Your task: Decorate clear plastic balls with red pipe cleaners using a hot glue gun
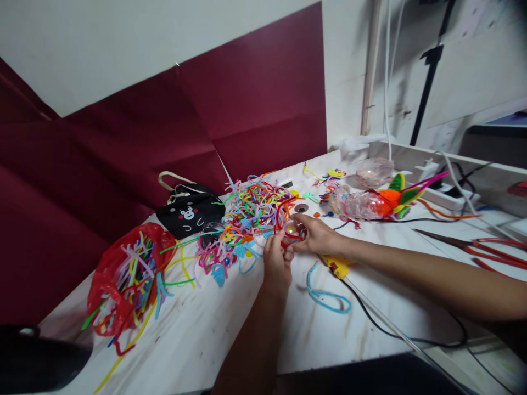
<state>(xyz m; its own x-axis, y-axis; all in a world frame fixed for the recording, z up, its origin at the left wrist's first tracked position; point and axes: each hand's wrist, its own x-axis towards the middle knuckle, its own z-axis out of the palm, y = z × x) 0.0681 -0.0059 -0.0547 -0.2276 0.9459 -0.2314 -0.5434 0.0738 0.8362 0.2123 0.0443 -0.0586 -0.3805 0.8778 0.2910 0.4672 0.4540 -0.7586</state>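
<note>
Both my hands meet over the white table around a small clear plastic piece with a red pipe cleaner curved along its edge. My right hand grips the clear piece from the right. On the near side, my left hand has its fingers closed at the red pipe cleaner; the exact pinch point is partly hidden. A yellow glue gun lies beneath my right wrist, and a bent light-blue pipe cleaner rests on the tabletop nearby.
A tangle of coloured pipe cleaners lies behind my hands. Left are a red plastic bag of pipe cleaners and a black cloth bag. Right are a decorated clear bottle, red-handled scissors and a black cord.
</note>
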